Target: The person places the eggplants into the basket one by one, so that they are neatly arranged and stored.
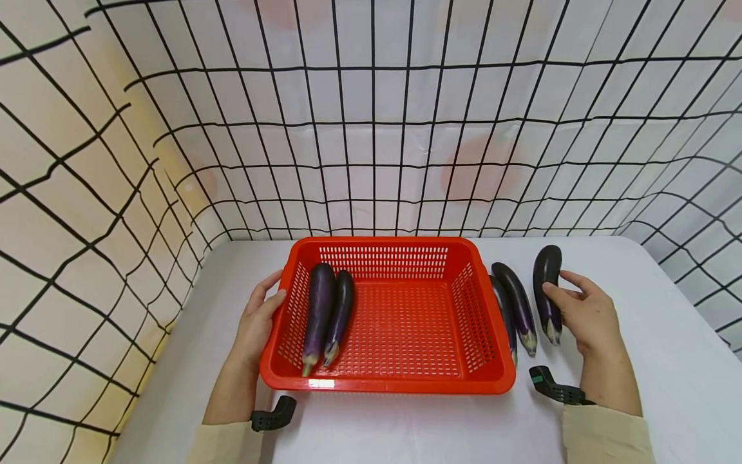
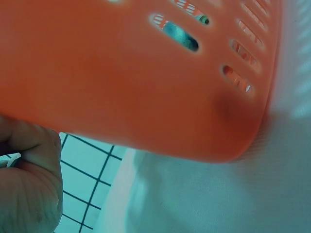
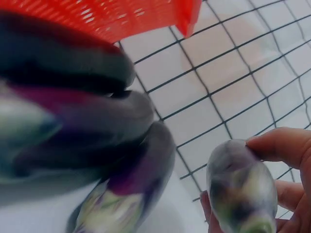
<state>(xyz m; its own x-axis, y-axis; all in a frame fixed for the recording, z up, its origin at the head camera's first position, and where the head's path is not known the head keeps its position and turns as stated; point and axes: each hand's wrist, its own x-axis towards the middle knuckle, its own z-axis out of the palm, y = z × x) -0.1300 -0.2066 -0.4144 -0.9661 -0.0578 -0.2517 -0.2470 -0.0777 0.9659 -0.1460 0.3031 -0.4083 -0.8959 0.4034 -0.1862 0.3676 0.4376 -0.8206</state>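
A red plastic basket (image 1: 400,322) stands on the table. Inside, along its left wall, lie a thick eggplant (image 1: 319,309) and a slimmer eggplant (image 1: 342,316). My left hand (image 1: 257,322) grips the basket's left rim; the left wrist view shows the basket's outer wall (image 2: 121,87) up close. To the right of the basket, my right hand (image 1: 588,316) pinches an eggplant (image 1: 547,274) between thumb and fingers, its stem end toward me. Beside it lies another eggplant (image 1: 514,299). A further eggplant (image 1: 503,312) is partly hidden by the basket's right rim.
A black wire grid (image 1: 371,122) walls the table's back and sides, with pale sheeting behind it. The white tabletop (image 1: 406,425) extends in front of the basket and to both sides. Each wrist wears a black camera mount (image 1: 274,415).
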